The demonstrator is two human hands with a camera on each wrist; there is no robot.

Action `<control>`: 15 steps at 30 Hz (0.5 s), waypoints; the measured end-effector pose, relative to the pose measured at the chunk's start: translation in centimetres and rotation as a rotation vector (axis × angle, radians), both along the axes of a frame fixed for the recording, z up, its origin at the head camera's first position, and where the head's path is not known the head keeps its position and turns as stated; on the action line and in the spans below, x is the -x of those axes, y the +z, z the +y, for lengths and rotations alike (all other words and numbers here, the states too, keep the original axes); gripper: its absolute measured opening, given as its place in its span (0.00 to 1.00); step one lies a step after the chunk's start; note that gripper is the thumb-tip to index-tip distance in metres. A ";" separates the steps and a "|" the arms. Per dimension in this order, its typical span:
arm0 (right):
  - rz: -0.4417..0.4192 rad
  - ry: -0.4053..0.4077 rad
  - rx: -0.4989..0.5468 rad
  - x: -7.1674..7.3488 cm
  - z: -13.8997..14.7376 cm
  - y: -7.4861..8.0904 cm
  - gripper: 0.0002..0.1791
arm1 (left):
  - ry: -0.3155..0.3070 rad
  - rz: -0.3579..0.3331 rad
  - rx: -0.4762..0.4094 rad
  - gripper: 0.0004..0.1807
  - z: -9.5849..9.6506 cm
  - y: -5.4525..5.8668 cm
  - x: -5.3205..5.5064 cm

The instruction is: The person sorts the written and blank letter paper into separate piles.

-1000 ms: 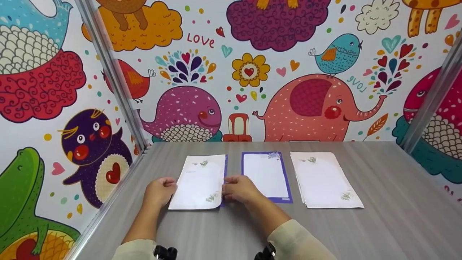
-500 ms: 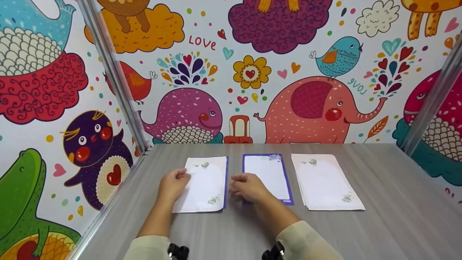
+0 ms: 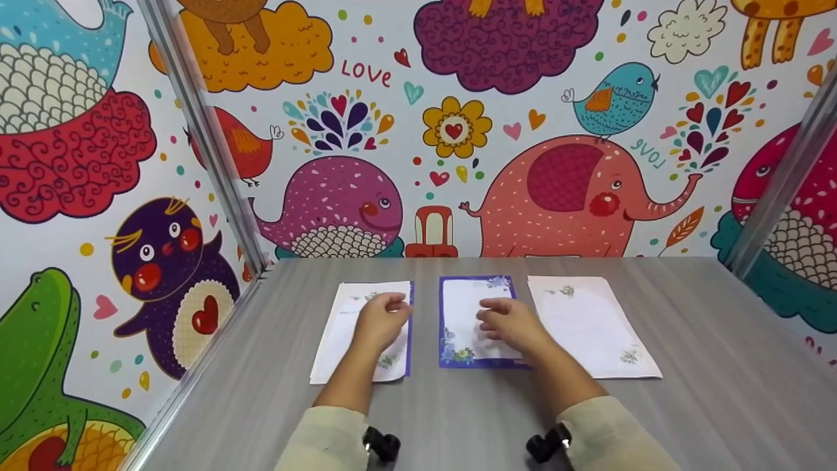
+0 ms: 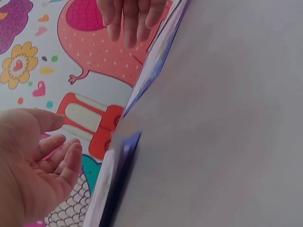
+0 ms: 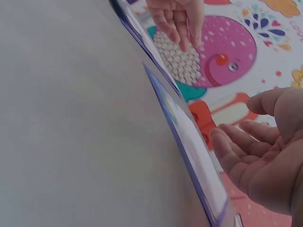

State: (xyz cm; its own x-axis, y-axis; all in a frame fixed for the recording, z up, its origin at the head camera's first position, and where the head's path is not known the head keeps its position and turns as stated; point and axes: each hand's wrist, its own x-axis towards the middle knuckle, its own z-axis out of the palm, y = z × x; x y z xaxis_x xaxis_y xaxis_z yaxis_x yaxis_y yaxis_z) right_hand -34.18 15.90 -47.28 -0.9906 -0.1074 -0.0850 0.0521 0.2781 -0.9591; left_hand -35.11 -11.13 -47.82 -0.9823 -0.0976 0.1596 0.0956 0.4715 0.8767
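Observation:
Above the left stack of paper (image 3: 340, 333) hovers my left hand (image 3: 382, 322), its fingers loosely bent and holding nothing. That stack has a white top sheet with small green floral prints, and a purple edge shows along its right side. My right hand (image 3: 513, 324) is over the right part of the purple-bordered sheet (image 3: 461, 320), which has blue flowers in its corners. Nothing is in its relaxed fingers. Both wrist views show the left hand (image 4: 42, 165) and the right hand (image 5: 265, 156) raised off the table with a gap between thumb and fingers.
To the right lies another stack of white floral paper (image 3: 588, 327), its edges slightly uneven. The grey table (image 3: 444, 418) ends at a cartoon-printed wall (image 3: 451, 65). Metal posts (image 3: 203, 137) stand at the corners.
Both hands have left the edges of the left stack and moved right. The left hand now passes over that stack, and the right hand is over the middle sheet. The papers stay in place.

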 end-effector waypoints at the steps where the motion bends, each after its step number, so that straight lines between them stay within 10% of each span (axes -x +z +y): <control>1: -0.002 -0.012 -0.004 0.0 0.6 0.1 0.25 | -0.005 -0.003 -0.006 0.21 0.6 0.0 0.1; 15: 0.013 -0.102 -0.091 -0.2 6.0 0.3 0.29 | -0.051 -0.137 -0.113 0.26 5.5 0.9 0.7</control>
State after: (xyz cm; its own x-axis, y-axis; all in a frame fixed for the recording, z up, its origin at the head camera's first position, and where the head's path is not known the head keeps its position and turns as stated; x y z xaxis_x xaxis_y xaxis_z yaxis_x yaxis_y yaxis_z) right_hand -33.98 21.87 -47.03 -0.9970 0.0015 -0.0770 0.0724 0.3577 -0.9310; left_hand -35.80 -5.62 -46.97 -0.9983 -0.0570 0.0148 -0.0071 0.3664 0.9304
